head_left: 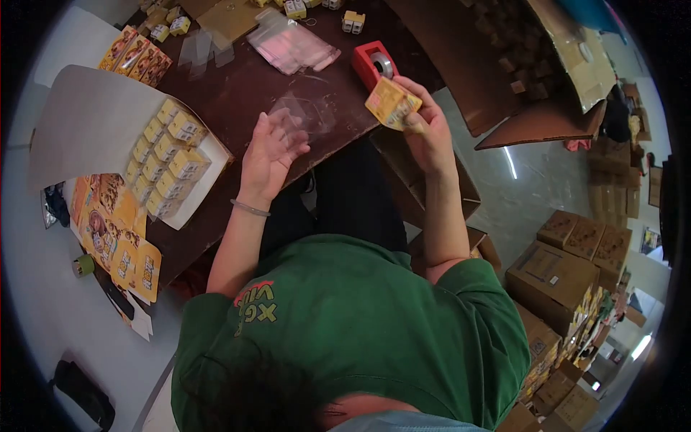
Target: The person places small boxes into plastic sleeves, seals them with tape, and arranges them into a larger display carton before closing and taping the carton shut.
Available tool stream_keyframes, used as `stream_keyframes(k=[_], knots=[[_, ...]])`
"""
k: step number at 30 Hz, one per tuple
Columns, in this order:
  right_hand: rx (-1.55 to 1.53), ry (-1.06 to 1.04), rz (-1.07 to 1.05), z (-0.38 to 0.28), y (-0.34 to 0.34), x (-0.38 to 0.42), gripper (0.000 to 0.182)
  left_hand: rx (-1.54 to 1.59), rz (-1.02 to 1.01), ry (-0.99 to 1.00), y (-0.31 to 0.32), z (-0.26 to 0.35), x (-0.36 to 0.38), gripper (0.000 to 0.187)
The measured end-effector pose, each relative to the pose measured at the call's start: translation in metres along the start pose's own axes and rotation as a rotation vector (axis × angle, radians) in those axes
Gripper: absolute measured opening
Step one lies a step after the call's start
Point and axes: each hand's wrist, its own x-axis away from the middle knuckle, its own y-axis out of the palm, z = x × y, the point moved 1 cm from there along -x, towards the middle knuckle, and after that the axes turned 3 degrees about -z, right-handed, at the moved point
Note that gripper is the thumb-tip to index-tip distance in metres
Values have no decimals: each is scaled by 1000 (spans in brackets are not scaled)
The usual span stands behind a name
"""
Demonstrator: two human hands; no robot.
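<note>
Green cloth is covering the torso (360, 309) nearest to us, and we are recording both arms as reaching over the dark red table (241, 85). Our left hand (273, 151), with a band (250, 209) around its wrist, is facing palm up, its fingers loosely bent and open. We are seeing a clear plastic piece (317, 115) just beside these fingers; whether they are touching it, we cannot tell. Our right hand (432, 133) is gripping the yellow printed packet (389, 104) between thumb and fingers, near the table edge and just beside a red tape dispenser (368, 62). To the left, an open white box (214, 169) is holding rows of small yellow-and-white boxes (165, 151). Farther off, we are observing clear sleeves (288, 45) lying in an overlapping pile, and one more small box (353, 22) is standing beyond the dispenser
</note>
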Motion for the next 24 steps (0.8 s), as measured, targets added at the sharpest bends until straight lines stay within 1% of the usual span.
stream_keyframes(k=[1, 2, 3, 4, 6, 9, 10, 13, 16, 17, 19, 20, 21, 22, 24], knots=[[-82, 23, -46, 5, -4, 7, 68, 5, 33, 8, -8, 1, -3, 49], [-57, 75, -138, 15, -1, 13, 72, -45, 11, 29, -14, -2, -2, 50], [33, 147, -185, 19, 10, 17, 73, -96, -11, 42, -13, -5, -1, 50], [20, 157, -156, 18, 27, 16, 68, -149, -35, 45, -13, -9, 3, 51], [122, 162, -16, 17, 41, 7, 64, -222, -62, 129, -7, -16, 8, 51], [453, 41, 61, 26, 54, 6, 56, -359, -70, 296, -6, -14, 7, 50], [584, -68, 80, 31, 58, 6, 54, -409, -57, 351, -10, -14, 10, 50], [426, -1, -27, 34, 60, 5, 54, -406, -75, 391, -26, -10, 10, 47], [208, 51, 10, 38, 62, 1, 55, -296, -93, 315, -36, -7, 14, 45], [135, 70, 28, 39, 63, 2, 55, -303, -105, 351, -38, -7, 15, 44], [483, -60, 23, 38, 67, 2, 57, -315, -137, 428, -35, -8, 12, 43], [658, -129, 18, 36, 69, 0, 58, -331, -121, 425, -32, -9, 11, 41], [764, -185, 26, 33, 75, 0, 59, -347, -103, 423, -24, -6, 13, 40], [753, -181, 1, 33, 77, 2, 59, -363, -84, 421, -21, -5, 14, 39], [726, -174, -56, 35, 82, 4, 59, -408, -66, 540, -24, -4, 12, 37]])
